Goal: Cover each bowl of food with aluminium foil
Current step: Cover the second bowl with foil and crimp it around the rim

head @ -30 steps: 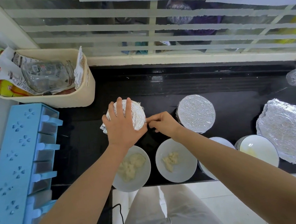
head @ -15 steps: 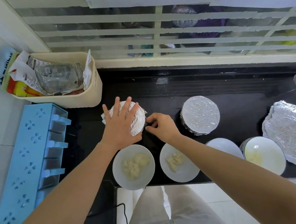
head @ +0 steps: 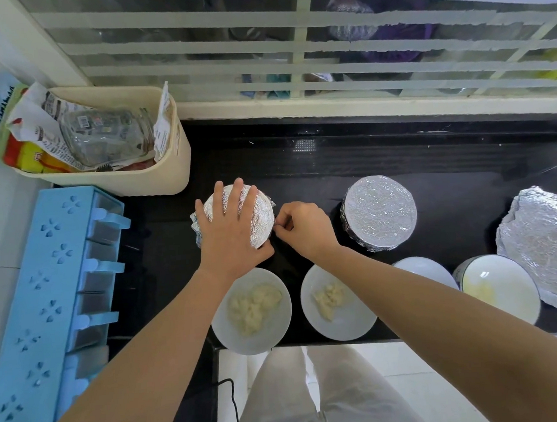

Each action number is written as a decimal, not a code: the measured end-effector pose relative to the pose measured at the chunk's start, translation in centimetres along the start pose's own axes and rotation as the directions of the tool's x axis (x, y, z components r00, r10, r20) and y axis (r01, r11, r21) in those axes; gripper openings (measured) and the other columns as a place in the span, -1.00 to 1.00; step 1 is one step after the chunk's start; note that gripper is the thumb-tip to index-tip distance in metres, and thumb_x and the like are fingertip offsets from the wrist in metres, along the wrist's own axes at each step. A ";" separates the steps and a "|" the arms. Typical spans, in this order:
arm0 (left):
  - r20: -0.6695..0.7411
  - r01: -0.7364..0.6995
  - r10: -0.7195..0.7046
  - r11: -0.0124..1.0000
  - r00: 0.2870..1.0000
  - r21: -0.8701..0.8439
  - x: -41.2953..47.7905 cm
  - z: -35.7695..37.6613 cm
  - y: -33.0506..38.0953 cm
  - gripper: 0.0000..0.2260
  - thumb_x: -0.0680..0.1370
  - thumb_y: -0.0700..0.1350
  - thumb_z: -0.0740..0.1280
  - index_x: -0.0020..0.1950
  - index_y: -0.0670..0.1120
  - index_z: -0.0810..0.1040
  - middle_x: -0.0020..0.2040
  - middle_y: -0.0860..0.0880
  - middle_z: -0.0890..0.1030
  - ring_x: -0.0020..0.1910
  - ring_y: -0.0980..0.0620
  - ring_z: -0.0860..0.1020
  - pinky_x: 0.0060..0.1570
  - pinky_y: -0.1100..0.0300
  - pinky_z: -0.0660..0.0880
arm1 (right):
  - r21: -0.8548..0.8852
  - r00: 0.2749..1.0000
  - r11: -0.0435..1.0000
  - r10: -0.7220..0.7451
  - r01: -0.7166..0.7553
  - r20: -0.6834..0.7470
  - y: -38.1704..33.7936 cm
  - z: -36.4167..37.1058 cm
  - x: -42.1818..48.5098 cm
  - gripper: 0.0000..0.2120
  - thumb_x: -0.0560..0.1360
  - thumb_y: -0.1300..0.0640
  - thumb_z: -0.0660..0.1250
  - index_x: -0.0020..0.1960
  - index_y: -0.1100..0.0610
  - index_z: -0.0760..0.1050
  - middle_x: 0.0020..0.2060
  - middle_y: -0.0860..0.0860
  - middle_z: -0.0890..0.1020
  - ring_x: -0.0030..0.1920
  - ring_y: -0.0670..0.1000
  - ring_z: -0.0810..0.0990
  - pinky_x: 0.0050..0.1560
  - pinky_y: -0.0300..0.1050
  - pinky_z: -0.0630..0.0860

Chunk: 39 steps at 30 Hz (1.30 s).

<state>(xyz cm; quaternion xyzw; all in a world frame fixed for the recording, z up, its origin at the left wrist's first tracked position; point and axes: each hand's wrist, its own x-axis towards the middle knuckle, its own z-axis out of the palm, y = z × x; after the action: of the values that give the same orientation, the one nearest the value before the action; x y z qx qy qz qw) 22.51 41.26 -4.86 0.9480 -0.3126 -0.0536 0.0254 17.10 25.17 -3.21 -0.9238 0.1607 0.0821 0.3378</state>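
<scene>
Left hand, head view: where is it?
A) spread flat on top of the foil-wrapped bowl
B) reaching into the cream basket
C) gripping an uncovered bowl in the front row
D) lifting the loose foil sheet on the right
A: the left hand lies with its fingers spread on top of the foil-wrapped bowl, while the right hand pinches at that bowl's right side.
</scene>
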 end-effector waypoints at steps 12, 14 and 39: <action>-0.021 0.006 -0.005 1.000 1.000 0.027 0.0 -0.3 0.1 -0.17 0.36 0.31 0.22 0.55 -0.04 0.22 0.56 -0.14 0.22 0.51 -0.29 0.19 0.27 -0.32 0.30 | 0.003 0.995 0.998 0.067 -0.067 -0.077 -0.7 0.8 -0.6 -0.92 0.39 0.14 0.34 -0.26 0.11 0.55 -0.35 -0.02 0.62 -0.31 0.03 0.56 -0.28 -0.11 0.51; -0.023 0.008 -0.007 1.000 1.000 0.029 0.0 -0.3 0.1 -0.18 0.36 0.31 0.23 0.55 -0.04 0.22 0.56 -0.14 0.22 0.51 -0.29 0.20 0.24 -0.30 0.31 | 0.012 0.993 0.996 0.090 -0.089 -0.073 -0.8 0.7 -0.6 -0.91 0.39 0.15 0.34 -0.25 0.09 0.59 -0.35 -0.02 0.64 -0.30 0.04 0.58 -0.25 -0.10 0.54; -0.005 0.011 -0.011 1.000 1.000 0.018 0.0 -0.3 0.1 -0.15 0.35 0.33 0.21 0.56 -0.05 0.20 0.57 -0.14 0.20 0.52 -0.30 0.17 0.25 -0.33 0.28 | 0.767 0.886 0.508 0.432 -0.392 0.167 -1.7 1.7 -2.5 -0.73 0.46 0.35 0.22 -0.04 0.16 0.67 -0.13 0.14 0.71 -0.05 0.08 0.67 0.06 -0.12 0.61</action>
<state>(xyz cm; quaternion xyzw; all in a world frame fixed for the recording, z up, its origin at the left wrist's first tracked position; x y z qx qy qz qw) 22.47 41.14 -4.57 0.9500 -0.3078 -0.0487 0.0174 15.31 28.11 -2.84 -0.6186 0.4021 0.0606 0.6723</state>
